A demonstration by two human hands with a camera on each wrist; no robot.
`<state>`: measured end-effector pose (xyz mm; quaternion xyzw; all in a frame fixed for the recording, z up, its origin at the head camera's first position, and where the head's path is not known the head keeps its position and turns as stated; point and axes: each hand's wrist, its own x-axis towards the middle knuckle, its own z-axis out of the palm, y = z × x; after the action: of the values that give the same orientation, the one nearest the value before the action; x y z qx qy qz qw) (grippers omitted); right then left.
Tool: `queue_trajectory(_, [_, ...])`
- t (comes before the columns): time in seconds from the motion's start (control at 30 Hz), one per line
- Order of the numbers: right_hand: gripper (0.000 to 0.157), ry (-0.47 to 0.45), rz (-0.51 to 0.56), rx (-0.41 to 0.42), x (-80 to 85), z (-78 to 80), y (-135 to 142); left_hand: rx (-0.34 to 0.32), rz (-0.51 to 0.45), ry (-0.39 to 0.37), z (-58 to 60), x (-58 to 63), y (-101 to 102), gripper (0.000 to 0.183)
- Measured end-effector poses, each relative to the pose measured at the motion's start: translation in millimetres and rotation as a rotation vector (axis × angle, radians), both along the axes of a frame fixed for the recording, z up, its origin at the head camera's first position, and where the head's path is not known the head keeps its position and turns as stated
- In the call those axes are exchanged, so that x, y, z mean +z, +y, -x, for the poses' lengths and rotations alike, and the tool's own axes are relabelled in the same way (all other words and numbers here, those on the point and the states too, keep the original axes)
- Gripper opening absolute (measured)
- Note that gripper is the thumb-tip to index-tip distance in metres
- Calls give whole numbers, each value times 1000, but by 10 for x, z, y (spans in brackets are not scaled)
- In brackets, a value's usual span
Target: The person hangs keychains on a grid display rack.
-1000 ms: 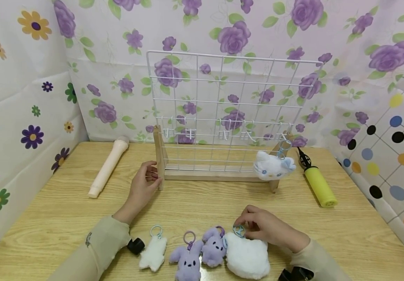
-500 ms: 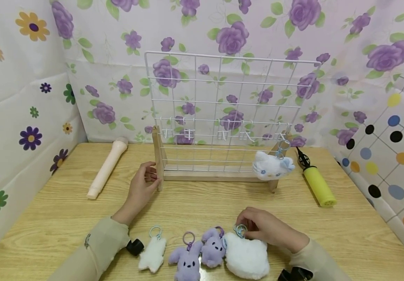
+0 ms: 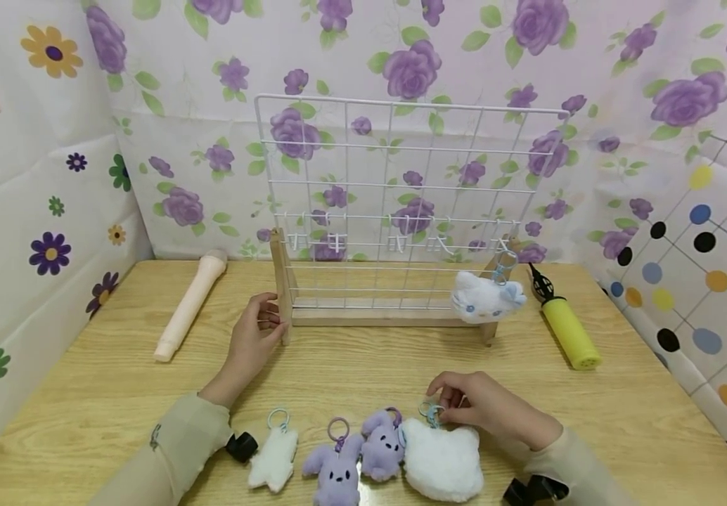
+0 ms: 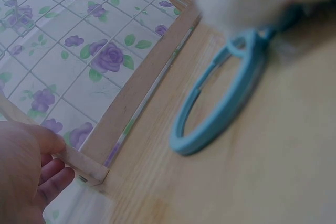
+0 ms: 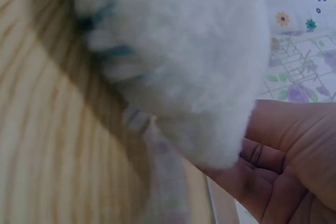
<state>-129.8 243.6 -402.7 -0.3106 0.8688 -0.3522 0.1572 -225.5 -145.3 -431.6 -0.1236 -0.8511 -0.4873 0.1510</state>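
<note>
My left hand [image 3: 254, 339] holds the wooden left leg of a white wire grid rack [image 3: 395, 186], thumb on one side and fingers on the other. The left wrist view shows the same grip at the end of the wooden base [image 4: 118, 111]. At the front right, my right hand [image 3: 486, 404] pinches the light blue ring [image 3: 429, 413] of a white plush keychain [image 3: 442, 464], which lies face down on the table. To its left lie two purple plush keychains [image 3: 384, 446] and a smaller white one [image 3: 273, 460].
A white plush cat keychain [image 3: 486, 298] hangs from the rightmost hook. Several white hooks [image 3: 396, 242] sit along the grid to its left. A pale microphone-shaped tube [image 3: 191, 306] lies at the left of the table, and a yellow hand pump [image 3: 570, 332] at the right.
My right hand's fingers have shifted slightly at the blue ring. The left hand keeps its hold on the rack, and the whole view has drifted a little.
</note>
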Motion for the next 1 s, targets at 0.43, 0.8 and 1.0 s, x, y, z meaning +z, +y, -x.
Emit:
queue_trajectory(0.43, [7, -9, 44, -52, 242, -73, 59, 8, 9, 9, -13, -1, 13, 52])
queue_trajectory(0.8, [8, 41, 2, -80, 490, -111, 100, 4, -4, -9, -7, -5, 15, 53])
queue_trajectory(1.0, [11, 85, -18, -66, 631, -144, 104, -3, 4, 18, -10, -1, 6, 53])
